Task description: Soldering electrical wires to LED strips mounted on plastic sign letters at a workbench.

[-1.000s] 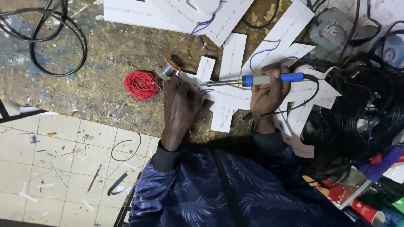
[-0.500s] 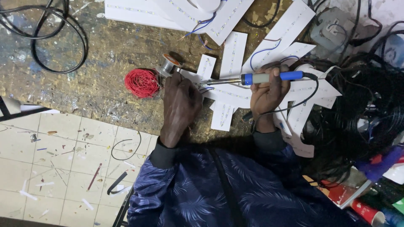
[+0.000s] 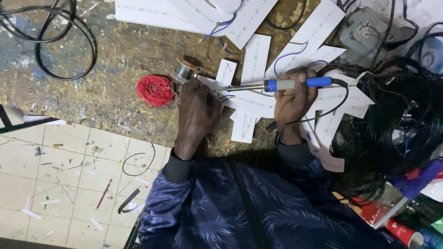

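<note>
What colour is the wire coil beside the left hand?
Red: the wire coil, clearest in the head view.

Few packages show, all crowded into the lower right corner. A red cylindrical can [image 3: 400, 230] lies tilted there, its pale round end facing right. Just above it sits a flat red and white packet [image 3: 376, 213], partly hidden under a tangle of black cable. To the right, a purple wrapper [image 3: 417, 179] lies slanted, and a sliver of a green package [image 3: 437, 226] shows at the frame's edge. What any of them contains cannot be told. No signs or screens are visible anywhere on the desk.
</note>
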